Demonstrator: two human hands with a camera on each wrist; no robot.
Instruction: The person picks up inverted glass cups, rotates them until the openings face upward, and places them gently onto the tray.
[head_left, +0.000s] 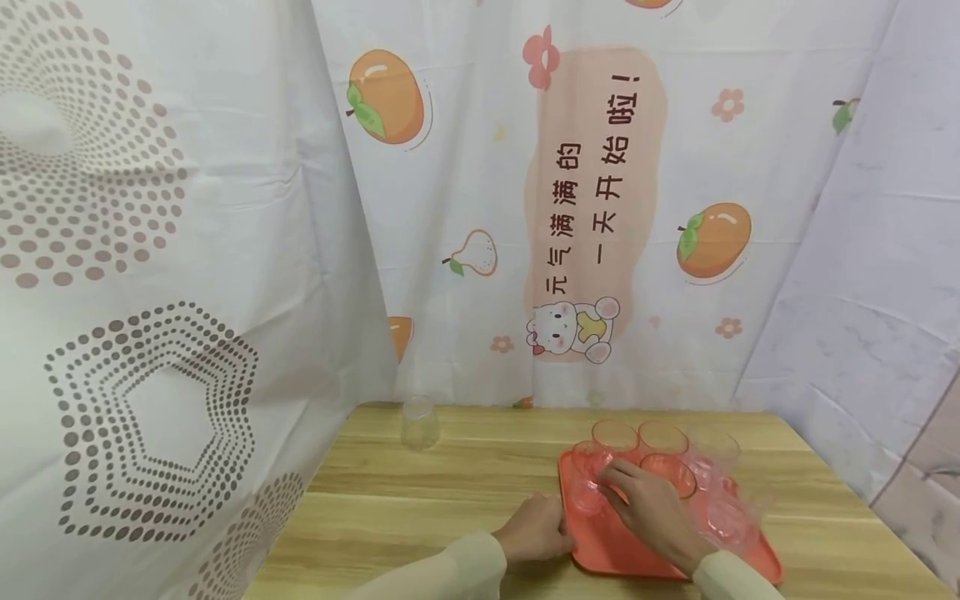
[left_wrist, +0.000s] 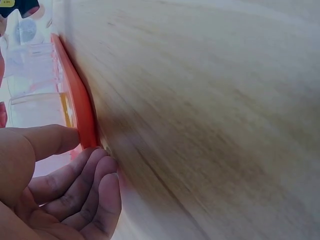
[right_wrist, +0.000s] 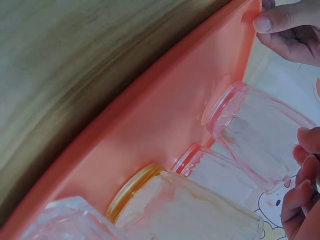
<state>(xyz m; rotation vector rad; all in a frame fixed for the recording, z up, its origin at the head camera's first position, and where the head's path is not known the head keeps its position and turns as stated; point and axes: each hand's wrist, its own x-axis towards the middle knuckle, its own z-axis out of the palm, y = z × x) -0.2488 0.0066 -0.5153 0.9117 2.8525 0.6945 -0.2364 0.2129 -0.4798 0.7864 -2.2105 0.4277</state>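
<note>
An orange-red tray (head_left: 626, 550) stands on the wooden table with several see-through drinking glasses on it. My left hand (head_left: 534, 527) grips the tray's left edge; in the left wrist view its thumb (left_wrist: 62, 138) lies against the rim and the other fingers curl beneath. My right hand (head_left: 651, 507) reaches over the tray and pinches a pink-tinted glass (right_wrist: 262, 130) near its rim. That glass is upright at the tray's left side, its base close over the tray surface. Beside it in the right wrist view are another pink-based glass (right_wrist: 187, 160) and an amber-based glass (right_wrist: 185, 205).
A lone clear glass (head_left: 420, 427) stands at the back left of the wooden table (head_left: 420, 487). More clear and pinkish glasses (head_left: 723, 517) crowd the tray's right side. Printed curtains (head_left: 465, 167) hang behind and along the sides.
</note>
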